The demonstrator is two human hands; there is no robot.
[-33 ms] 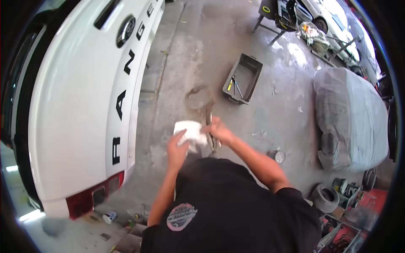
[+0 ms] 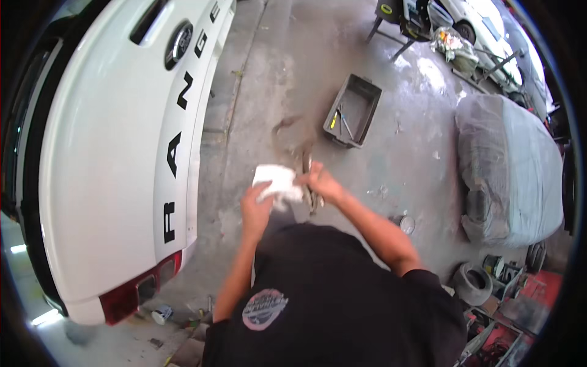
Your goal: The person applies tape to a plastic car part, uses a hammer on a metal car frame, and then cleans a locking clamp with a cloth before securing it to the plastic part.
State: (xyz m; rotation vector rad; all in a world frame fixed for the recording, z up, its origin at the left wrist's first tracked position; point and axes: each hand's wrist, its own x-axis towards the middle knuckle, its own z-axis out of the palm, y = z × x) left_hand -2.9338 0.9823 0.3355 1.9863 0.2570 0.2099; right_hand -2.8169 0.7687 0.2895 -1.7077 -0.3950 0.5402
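A folded white cloth or paper wipe (image 2: 278, 179) is held in front of my body, above the floor. My left hand (image 2: 257, 205) closes on its left side, thumb and fingers pinching the edge. At its right edge is my right hand (image 2: 323, 183), its fingers bent and pressed together on the cloth. A dark brown, elongated thing (image 2: 313, 200) shows beside and below my right hand; its kind is blurred, and I cannot tell whether the hand touches it.
Along the left stands a white pickup tailgate (image 2: 116, 153) with a red tail light (image 2: 119, 304). A black bin (image 2: 353, 111) with a few tools lies ahead. To the right are a plastic-covered bulky object (image 2: 513, 171), a tin (image 2: 406, 224) and tyres (image 2: 472, 283). A black stand (image 2: 400, 27) stands far off.
The cloth tilts a little more, its right side lower. Both hands keep their grip and have shifted slightly. The whole view has moved a little.
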